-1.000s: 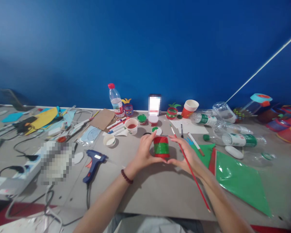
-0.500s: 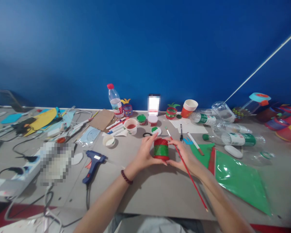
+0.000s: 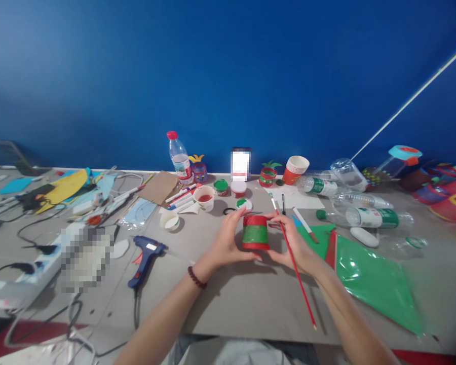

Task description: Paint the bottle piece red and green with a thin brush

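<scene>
At the near edge, both forearms come up over the grey table [image 3: 243,299], and the left wrist wears a dark bead bracelet [image 3: 196,278]. The left hand [image 3: 228,243] is curved around the left side of a small cup [image 3: 255,232], with the thumb at its base and the fingers up at its rim. The cup is painted red at top and bottom with a green band between, and it is in the middle of the table, upright between the two hands; I cannot tell whether it rests on the table. The right hand [image 3: 292,243] touches the right side of the cup and at the same time holds a thin red paintbrush [image 3: 294,263], whose handle slants down toward the person while the tip points away, above the fingers. To the left of the hands a blue glue gun [image 3: 146,252] lies on its side, and to the right lies a green sheet [image 3: 372,284] with a red strip along its edge. A little farther there are a white cup with red paint [image 3: 204,197], a green paint pot [image 3: 222,186] and some markers [image 3: 182,195]. Clear plastic bottles [image 3: 368,217] lie on the right. At the back stand a water bottle [image 3: 178,157] with a red cap and a stack of paper cups [image 3: 297,170], against the blue wall [image 3: 228,76].
</scene>
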Demonstrator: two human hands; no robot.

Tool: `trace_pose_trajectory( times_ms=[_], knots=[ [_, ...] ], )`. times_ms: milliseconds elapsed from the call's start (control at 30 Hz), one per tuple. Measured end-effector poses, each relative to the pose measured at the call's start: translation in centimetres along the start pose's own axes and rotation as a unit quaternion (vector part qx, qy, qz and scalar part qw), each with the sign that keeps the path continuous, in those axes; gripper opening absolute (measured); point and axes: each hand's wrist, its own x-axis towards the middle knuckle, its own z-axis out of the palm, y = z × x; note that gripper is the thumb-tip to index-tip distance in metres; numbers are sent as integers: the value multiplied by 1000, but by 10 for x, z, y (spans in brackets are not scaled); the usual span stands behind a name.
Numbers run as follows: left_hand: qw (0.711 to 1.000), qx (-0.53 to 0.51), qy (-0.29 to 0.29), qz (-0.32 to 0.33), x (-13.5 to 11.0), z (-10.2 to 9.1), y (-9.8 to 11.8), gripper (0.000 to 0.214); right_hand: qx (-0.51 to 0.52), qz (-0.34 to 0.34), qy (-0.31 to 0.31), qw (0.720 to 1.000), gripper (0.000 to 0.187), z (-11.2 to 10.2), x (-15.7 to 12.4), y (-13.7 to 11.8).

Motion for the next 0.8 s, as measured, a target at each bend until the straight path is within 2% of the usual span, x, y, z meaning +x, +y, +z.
trace_pose_trajectory(
  times_ms=[100,233,367,433,567,667,800],
  knots=[
    [1000,-26,-1,-7,0,-2,-2,113,8,0,7,1000,69,-1,-1,3],
    [999,-42,-5,-9,0,-2,-3,96,20,15,-16,1000,70,-1,-3,4],
    [998,-55,5,-16,2,-3,-2,96,51,35,-46,997,72,-4,-2,3],
    [999,-51,1,-12,3,-3,-2,97,89,41,-42,994,63,-8,-1,3],
    [999,-52,0,-13,4,0,-3,93,176,73,29,981,25,-20,2,-4],
    [997,-66,-7,-42,2,3,-4,83,209,101,85,969,27,-28,9,-14],
    [992,-66,-24,-108,-4,6,-7,81,205,51,124,970,29,-31,34,-24]
  ],
)
